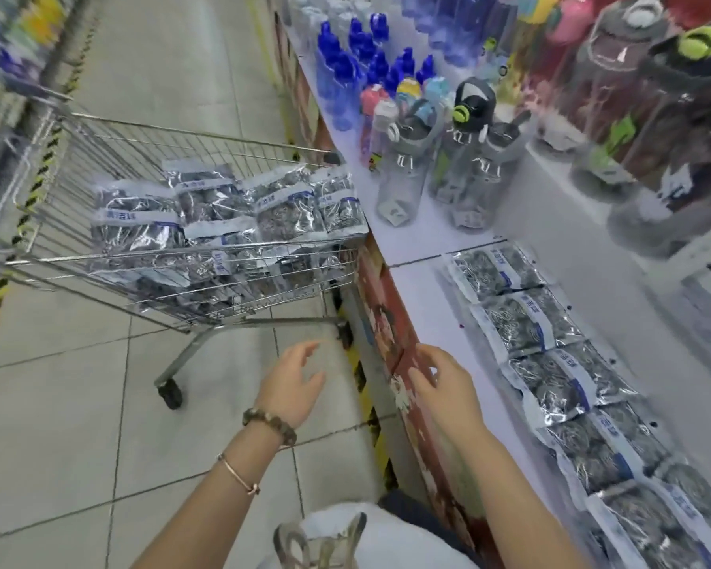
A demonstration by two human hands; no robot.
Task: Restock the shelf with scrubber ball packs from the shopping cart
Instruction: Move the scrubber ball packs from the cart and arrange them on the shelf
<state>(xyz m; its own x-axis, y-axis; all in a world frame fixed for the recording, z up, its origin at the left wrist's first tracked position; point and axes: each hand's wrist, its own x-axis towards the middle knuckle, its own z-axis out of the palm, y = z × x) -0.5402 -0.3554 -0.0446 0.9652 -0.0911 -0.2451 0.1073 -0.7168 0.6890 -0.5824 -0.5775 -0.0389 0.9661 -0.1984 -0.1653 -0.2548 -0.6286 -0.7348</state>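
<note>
A tiled supermarket floor [161, 55] runs up the left of the frame, and a white shelf [432, 305] lines the right. A wire shopping cart [140, 131] stands at centre left, its near corner close to the shelf edge, heaped with silver scrubber ball packs [222, 211]. A row of shelved packs [551, 363] lies flat at lower right, each overlapping the next. At upper centre stand clear water bottles [440, 174] and blue bottles [354, 63].

My left grip [292, 388] hovers over the floor at lower centre, fingers loosely spread and holding nothing; a beaded bracelet [269, 425] and a thin bangle [239, 472] circle that wrist. My right grip [448, 388] hangs just beside it, in front of the shelf's red front panel [390, 318], fingers relaxed and empty. Both are apart from the cart.
</note>
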